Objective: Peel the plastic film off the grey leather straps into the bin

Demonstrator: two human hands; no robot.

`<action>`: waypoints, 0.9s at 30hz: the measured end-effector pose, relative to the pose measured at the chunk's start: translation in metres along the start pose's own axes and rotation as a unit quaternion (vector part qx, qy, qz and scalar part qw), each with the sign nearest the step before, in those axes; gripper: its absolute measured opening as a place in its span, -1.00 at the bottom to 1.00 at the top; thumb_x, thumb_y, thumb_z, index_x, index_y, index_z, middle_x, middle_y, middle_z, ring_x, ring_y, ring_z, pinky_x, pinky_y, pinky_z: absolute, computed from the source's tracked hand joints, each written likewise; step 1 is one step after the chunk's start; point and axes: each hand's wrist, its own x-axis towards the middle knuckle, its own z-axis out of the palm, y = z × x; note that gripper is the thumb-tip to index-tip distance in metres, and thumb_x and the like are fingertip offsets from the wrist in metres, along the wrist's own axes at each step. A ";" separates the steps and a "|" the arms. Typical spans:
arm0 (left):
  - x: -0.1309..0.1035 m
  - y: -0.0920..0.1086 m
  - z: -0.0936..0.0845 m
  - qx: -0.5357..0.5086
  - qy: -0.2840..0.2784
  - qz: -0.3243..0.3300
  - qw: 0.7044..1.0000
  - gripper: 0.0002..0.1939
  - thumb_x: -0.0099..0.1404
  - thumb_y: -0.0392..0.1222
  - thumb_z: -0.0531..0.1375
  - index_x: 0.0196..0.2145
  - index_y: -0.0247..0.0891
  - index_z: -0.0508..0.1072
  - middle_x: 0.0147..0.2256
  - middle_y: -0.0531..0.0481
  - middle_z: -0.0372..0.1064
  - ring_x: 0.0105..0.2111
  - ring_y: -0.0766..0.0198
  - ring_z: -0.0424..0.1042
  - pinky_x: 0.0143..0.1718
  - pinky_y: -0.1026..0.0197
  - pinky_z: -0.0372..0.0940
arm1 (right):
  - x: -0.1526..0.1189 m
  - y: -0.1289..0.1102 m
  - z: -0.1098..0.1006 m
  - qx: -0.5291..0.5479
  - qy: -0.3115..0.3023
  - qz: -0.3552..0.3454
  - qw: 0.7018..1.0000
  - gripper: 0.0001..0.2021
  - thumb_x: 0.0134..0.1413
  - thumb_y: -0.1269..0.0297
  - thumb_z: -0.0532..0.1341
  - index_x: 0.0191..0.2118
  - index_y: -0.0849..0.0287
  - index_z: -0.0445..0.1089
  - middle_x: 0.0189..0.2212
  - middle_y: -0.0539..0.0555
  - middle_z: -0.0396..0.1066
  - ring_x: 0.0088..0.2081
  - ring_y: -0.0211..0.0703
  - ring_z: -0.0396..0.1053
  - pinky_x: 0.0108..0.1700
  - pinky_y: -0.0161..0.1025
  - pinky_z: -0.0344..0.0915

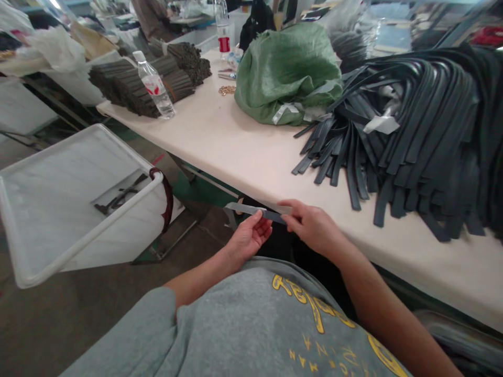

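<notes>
In front of my body, near the table's edge, both hands hold one flat strap (274,216). Its right stretch looks dark, while the end sticking out to the left is pale grey. My left hand (251,236) pinches the strap near its middle, thumb on top and palm turned up. My right hand (310,225) is closed on the right end, with a pale strip visible beside its fingers; what that strip is I cannot tell. A large pile of dark straps (428,131) hangs and lies on the table to the right of my right hand.
A green woven sack (288,73) sits on the pale table (220,131). Dark strip bundles (129,86), a water bottle (155,86) and a chain (227,90) lie farther left. A white bin (58,209) stands left of the table. Another person (151,18) is at the back.
</notes>
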 end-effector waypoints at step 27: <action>0.003 0.004 0.002 -0.007 -0.040 0.011 0.999 -0.89 0.33 -0.31 0.21 -0.37 -0.32 0.51 -0.48 0.00 0.52 -0.48 0.35 0.51 -0.34 0.28 0.41 | 0.021 -0.027 0.001 -0.100 -0.003 -0.027 0.995 -0.68 0.19 0.31 0.15 0.05 0.08 0.44 -0.35 0.04 0.58 -0.33 -0.10 0.50 -0.33 -0.25 0.29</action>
